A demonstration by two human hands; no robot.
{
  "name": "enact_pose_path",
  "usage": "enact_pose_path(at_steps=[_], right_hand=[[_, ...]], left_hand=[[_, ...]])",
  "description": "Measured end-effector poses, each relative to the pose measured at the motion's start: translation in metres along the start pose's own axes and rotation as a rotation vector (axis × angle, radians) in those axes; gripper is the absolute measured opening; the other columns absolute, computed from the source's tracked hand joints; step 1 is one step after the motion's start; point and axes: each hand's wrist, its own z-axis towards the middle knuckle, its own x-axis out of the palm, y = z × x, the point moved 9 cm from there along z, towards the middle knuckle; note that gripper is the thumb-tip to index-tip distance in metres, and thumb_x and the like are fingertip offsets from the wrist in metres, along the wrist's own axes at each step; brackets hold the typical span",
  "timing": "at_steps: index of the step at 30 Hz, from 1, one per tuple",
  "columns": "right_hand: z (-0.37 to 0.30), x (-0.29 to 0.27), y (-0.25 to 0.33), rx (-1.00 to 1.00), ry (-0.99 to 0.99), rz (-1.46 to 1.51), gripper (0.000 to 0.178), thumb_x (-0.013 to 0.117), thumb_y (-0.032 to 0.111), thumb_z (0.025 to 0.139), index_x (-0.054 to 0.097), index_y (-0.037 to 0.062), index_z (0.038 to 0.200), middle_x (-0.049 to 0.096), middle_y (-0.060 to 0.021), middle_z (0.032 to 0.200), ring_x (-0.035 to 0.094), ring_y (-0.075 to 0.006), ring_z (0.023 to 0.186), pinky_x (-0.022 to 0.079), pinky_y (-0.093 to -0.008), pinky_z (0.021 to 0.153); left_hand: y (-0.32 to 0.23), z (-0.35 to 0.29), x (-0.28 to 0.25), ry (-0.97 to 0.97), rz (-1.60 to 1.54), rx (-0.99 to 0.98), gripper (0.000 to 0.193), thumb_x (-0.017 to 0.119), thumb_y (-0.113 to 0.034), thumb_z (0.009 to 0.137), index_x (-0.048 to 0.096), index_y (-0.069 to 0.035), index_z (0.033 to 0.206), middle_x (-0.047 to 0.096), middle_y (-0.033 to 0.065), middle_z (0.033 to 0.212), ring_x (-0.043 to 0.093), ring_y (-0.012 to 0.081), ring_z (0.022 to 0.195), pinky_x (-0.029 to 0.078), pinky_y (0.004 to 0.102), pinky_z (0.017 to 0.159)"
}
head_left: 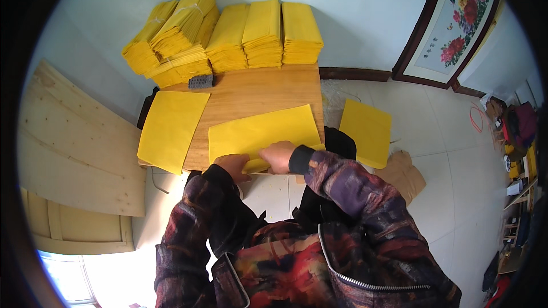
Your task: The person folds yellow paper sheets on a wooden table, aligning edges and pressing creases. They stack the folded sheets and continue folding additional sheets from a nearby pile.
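Note:
A yellow sheet of paper (262,128) lies in front of me along the table's near edge, its near margin turned up in a narrow fold. My left hand (231,165) is closed on that folded margin near its left corner, its fingertips partly out of sight. Just to the right, my right hand (278,155) presses on the same fold with bent fingers. A second yellow sheet stack (173,128) rests on the left side of the table, slightly over the front edge.
Tall stacks of folded yellow paper (262,28) line the wooden table's (257,88) back, some tied in bundles (185,20). A dark grey block (201,81) sits before them. More yellow sheets (365,131) are right of the table, above brown paper (406,175). A wooden board (74,142) leans at left.

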Motion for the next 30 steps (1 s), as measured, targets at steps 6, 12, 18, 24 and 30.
enact_pose_path(at_steps=[6,12,18,24,30], right_hand=[[-0.001,-0.008,-0.001,-0.061,-0.087,0.012,0.033,0.07,0.019,0.072,0.059,0.0008,0.097,0.065,-0.0198,0.087,0.064,-0.0352,0.088,0.05,-0.045,0.075],[-0.01,-0.009,0.005,-0.013,-0.149,-0.102,0.024,0.063,0.015,0.076,0.06,0.0015,0.096,0.066,-0.0199,0.084,0.065,-0.0348,0.085,0.051,-0.0435,0.073],[0.0,-0.007,-0.005,-0.009,0.028,0.114,0.04,0.07,0.028,0.073,0.058,-0.0008,0.098,0.064,-0.0225,0.092,0.062,-0.0382,0.091,0.049,-0.0445,0.077],[-0.015,-0.014,0.003,0.025,-0.229,-0.128,0.031,0.068,0.021,0.074,0.058,0.0018,0.096,0.065,-0.0199,0.091,0.063,-0.0359,0.091,0.05,-0.0439,0.077],[-0.002,-0.01,-0.006,-0.039,0.117,0.209,0.04,0.067,0.027,0.076,0.056,-0.001,0.102,0.064,-0.0233,0.098,0.06,-0.0389,0.095,0.047,-0.0453,0.08]], left_hand=[[0.004,0.0,0.008,-0.01,0.015,-0.15,0.044,0.074,-0.034,0.071,0.06,-0.007,0.102,0.066,0.0162,0.094,0.063,0.035,0.091,0.048,0.0441,0.08],[0.003,0.008,0.005,0.018,-0.144,0.058,0.041,0.074,-0.034,0.07,0.06,-0.008,0.099,0.066,0.0157,0.093,0.063,0.0344,0.091,0.049,0.0432,0.079],[-0.006,0.007,0.0,-0.239,0.032,0.0,0.043,0.073,-0.038,0.071,0.059,-0.008,0.1,0.065,0.0145,0.093,0.062,0.0342,0.091,0.048,0.0457,0.08],[0.003,0.015,0.01,0.06,-0.156,0.07,0.047,0.073,-0.043,0.07,0.063,-0.007,0.1,0.067,0.0173,0.094,0.063,0.0356,0.092,0.049,0.044,0.079],[0.0,0.003,-0.007,-0.196,0.048,-0.022,0.043,0.073,-0.035,0.069,0.063,-0.007,0.101,0.067,0.0174,0.09,0.064,0.0359,0.087,0.05,0.0432,0.075]])
